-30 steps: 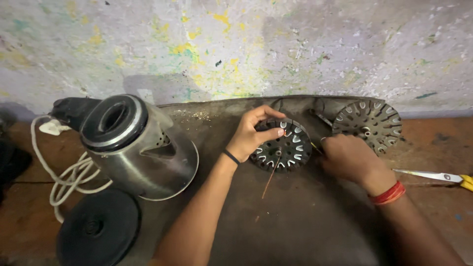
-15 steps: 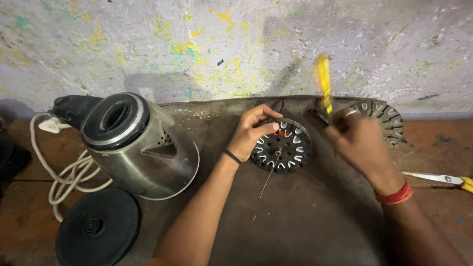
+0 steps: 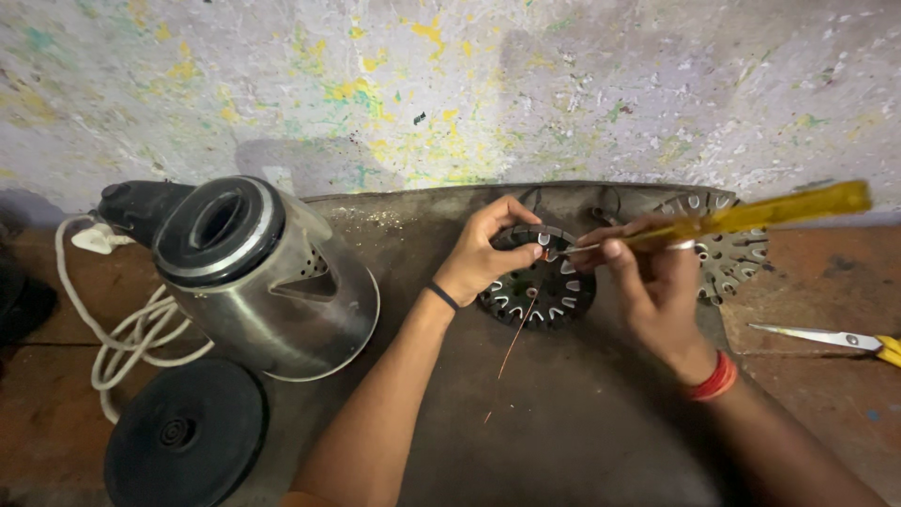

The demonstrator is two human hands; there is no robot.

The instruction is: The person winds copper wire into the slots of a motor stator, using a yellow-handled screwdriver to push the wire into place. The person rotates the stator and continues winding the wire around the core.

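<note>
Stator core [image 3: 537, 282]: flat on the grey mat [image 3: 582, 441], right of the steel kettle [image 3: 263, 277].
Left hand [image 3: 483, 253]: fingers curled, gripping the stator's upper rim.
Right hand [image 3: 652, 277]: fingers pinched on a yellow-handled screwdriver [image 3: 751, 216], tip at the stator.
Copper wire [image 3: 511, 347]: trailing below the stator.

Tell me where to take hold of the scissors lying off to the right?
Grip the scissors at the yellow handles, coming from the right edge of the view. They lie flat on the bench with the blades pointing left toward the right hand, so the handle end is the safe one to take.
</note>
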